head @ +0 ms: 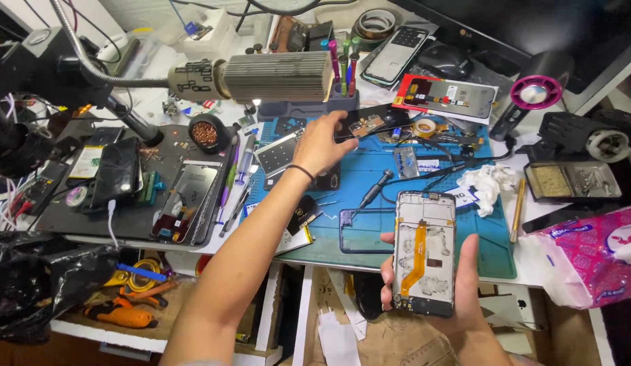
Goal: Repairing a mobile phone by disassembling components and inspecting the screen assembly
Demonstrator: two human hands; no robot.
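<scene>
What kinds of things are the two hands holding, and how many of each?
Phone frame with an orange ribbon, held in the right hand: 1
Dark phone part, pinched by the left hand: 1
Total: 2

Two bare forearms, no sleeves, thin dark band around left wrist (300, 169), short plain fingernails

I'm looking down at a phone repair workshop: a blue work mat (369, 169) strewn with opened phone frames (424, 253), a precision screwdriver (373, 189), tape rolls (424, 127) and a gooseneck lamp (274, 76).
</scene>
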